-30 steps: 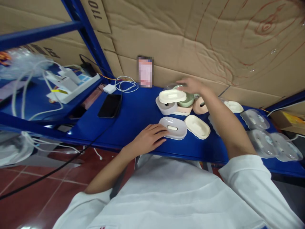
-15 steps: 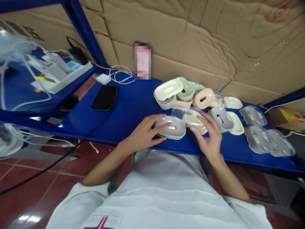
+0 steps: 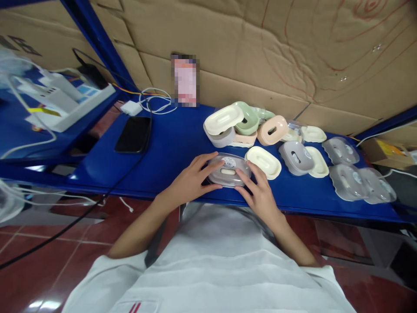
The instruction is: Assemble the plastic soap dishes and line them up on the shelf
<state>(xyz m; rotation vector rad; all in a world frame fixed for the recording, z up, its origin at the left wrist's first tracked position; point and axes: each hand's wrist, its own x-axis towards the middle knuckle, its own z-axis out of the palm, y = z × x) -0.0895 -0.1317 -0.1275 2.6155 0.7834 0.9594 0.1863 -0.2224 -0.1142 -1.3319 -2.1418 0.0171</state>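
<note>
you have four lidded grey dishes point(image 3: 347, 181), two lidless grey dishes point(image 3: 304, 161), two peach dishes point(image 3: 279, 126), one black phone point(image 3: 133, 134), one power strip point(image 3: 84, 108) and, with some partly hidden, probably two green dishes point(image 3: 252, 124) and five cream trays point(image 3: 263, 163).

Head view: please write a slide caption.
Left hand and right hand on a clear-lidded grey dish, blue table beneath.

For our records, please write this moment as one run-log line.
left hand: on lidded grey dish, left side | right hand: on dish, right side | cream tray: beside dish | lid: fit unclear
</note>
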